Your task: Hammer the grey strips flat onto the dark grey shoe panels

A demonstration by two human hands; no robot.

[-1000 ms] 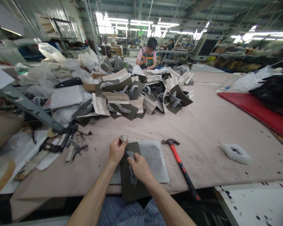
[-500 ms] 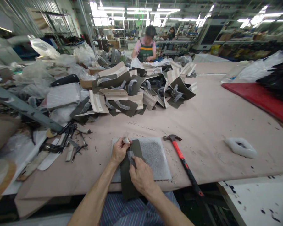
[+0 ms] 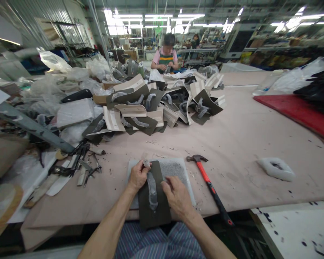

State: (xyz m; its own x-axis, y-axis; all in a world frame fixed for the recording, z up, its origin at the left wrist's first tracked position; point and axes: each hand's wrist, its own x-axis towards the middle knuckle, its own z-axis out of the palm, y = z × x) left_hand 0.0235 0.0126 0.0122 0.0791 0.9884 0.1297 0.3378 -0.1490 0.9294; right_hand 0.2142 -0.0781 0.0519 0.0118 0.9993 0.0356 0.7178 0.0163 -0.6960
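Note:
A dark olive panel with a grey strap down its middle lies on a speckled white cutting pad at the table's near edge. My left hand is closed around a small metal punch, held upright at the panel's top left corner. My right hand rests on the panel's right edge with fingers curled over it. A red-handled hammer lies just to the right of the pad.
A heap of olive and cream panels fills the middle of the pink table. Scattered tools and plastic bags crowd the left. A white foam piece and red mat lie right. A person works opposite.
My right hand has slid off the grey strap to the panel's right edge, uncovering the strap. My left hand stays on the punch at the top corner.

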